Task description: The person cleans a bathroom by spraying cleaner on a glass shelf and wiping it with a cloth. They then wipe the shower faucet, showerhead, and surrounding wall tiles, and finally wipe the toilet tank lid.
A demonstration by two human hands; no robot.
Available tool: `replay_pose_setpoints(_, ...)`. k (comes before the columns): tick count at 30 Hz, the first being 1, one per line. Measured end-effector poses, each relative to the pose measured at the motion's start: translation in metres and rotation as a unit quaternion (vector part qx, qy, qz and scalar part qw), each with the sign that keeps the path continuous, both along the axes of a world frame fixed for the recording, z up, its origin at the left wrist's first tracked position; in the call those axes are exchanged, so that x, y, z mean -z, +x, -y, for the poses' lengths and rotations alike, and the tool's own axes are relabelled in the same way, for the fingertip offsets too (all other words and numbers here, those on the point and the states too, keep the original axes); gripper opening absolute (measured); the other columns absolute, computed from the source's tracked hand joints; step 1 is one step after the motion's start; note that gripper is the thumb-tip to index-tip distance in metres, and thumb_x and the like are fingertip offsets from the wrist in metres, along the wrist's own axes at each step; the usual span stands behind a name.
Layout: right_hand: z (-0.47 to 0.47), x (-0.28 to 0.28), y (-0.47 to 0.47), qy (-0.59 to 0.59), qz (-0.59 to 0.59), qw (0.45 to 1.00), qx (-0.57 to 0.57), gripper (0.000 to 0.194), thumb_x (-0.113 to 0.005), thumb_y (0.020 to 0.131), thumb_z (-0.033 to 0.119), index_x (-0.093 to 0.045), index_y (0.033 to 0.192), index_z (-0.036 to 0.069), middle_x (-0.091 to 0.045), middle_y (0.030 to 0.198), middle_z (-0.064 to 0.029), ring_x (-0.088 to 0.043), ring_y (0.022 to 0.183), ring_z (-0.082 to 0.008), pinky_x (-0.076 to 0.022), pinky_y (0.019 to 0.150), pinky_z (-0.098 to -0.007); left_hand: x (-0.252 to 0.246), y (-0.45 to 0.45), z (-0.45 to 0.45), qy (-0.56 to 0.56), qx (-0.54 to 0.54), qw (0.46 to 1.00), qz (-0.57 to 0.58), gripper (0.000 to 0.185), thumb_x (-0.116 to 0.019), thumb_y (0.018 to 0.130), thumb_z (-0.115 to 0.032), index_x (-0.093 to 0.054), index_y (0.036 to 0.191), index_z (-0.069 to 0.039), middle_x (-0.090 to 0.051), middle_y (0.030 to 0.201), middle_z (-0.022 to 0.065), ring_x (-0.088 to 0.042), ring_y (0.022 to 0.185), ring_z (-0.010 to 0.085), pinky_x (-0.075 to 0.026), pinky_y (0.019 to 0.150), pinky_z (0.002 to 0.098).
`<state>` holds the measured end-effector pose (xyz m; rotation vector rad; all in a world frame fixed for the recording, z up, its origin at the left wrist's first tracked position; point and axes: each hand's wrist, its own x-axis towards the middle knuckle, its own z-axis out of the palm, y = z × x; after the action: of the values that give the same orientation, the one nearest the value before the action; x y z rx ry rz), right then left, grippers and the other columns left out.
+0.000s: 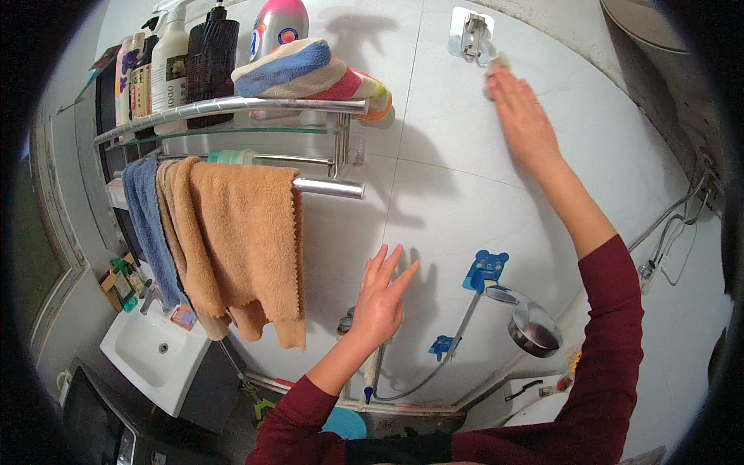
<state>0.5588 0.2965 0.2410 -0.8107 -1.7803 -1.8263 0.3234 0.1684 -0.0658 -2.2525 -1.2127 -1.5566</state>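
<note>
My right hand [523, 116] is raised at the upper right, its fingers together and pressing a small pale cloth or sponge [499, 63] against the white tiled wall [453, 133]. Just left of those fingertips is a metal holder [475, 36] on a clear square backing. Lower down, my left hand [381, 296] has its fingers spread and holds nothing; whether it touches the tiles cannot be told. To its right, a chrome shower head [535, 331] hangs from a blue bear-shaped holder [487, 268] on the wall.
A metal rack [232, 106] at the left holds several bottles and a striped cloth [290, 70]. Orange towels [244, 232] and a blue towel [145, 226] hang below it. A white sink [154, 354] stands at the lower left. The shower hose [418, 386] loops beneath my left hand.
</note>
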Motion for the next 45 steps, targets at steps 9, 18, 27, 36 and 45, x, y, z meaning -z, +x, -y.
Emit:
replay_pose_setpoints(9, -0.004, 0.026, -0.008, -0.019, 0.025, 0.984, -0.174, 0.053, -0.055, 0.093, 0.004, -0.049, 0.145, 0.001, -0.049, 0.149, -0.0170, -0.047, 0.139, -0.0318, -0.0354, 0.122, -0.0450, -0.010, 0.010, -0.003, 0.036, 0.009, 0.999, -0.006, 0.074, -0.054, 0.073, 0.018, -0.060, 0.142, -0.010, -0.040, 0.159, 0.0187, -0.031, 0.150, 0.0456, -0.025, 0.121, 0.0617)
replay_pose_setpoints(18, -0.024, -0.079, -0.015, 0.045, -0.099, 0.988, -0.112, 0.060, -0.058, 0.092, 0.003, -0.046, 0.150, 0.007, -0.047, 0.152, -0.0159, -0.047, 0.137, -0.0383, -0.0419, 0.114, -0.0454, -0.077, 0.031, -0.030, 0.088, -0.006, 0.995, -0.048, 0.074, -0.052, 0.076, 0.019, -0.057, 0.144, -0.010, -0.035, 0.163, 0.0168, -0.030, 0.151, 0.0448, -0.025, 0.122, 0.0617)
replay_pose_setpoints(27, -0.004, 0.034, 0.026, -0.051, -0.051, 0.986, -0.150, 0.052, -0.052, 0.098, 0.009, -0.048, 0.150, 0.008, -0.050, 0.151, -0.0145, -0.048, 0.138, -0.0318, -0.0361, 0.121, -0.0421, -0.075, 0.050, -0.043, 0.058, -0.037, 0.994, -0.084, 0.072, -0.056, 0.078, 0.017, -0.057, 0.145, -0.012, -0.033, 0.165, 0.0144, -0.027, 0.153, 0.0428, -0.023, 0.123, 0.0611)
replay_pose_setpoints(36, -0.026, -0.037, 0.201, 0.043, -0.392, 0.919, 0.015, 0.045, -0.043, 0.107, 0.014, -0.044, 0.151, 0.006, -0.048, 0.149, -0.0200, -0.050, 0.131, -0.0375, -0.0421, 0.113, -0.0463, -0.060, 0.053, -0.038, 0.047, -0.049, 0.994, -0.086, 0.078, -0.059, 0.071, 0.019, -0.058, 0.143, -0.010, -0.034, 0.165, 0.0149, -0.026, 0.154, 0.0406, -0.021, 0.123, 0.0612)
replay_pose_setpoints(45, -0.035, -0.012, 0.063, 0.017, -0.200, 0.951, -0.236, 0.046, -0.052, 0.103, 0.016, -0.051, 0.146, 0.000, -0.048, 0.154, -0.0182, -0.043, 0.145, -0.0299, -0.0290, 0.125, -0.0434, -0.058, 0.072, -0.032, 0.067, -0.020, 0.994, -0.078, 0.077, -0.052, 0.074, 0.020, -0.060, 0.143, -0.012, -0.035, 0.165, 0.0144, -0.026, 0.154, 0.0404, -0.020, 0.123, 0.0620)
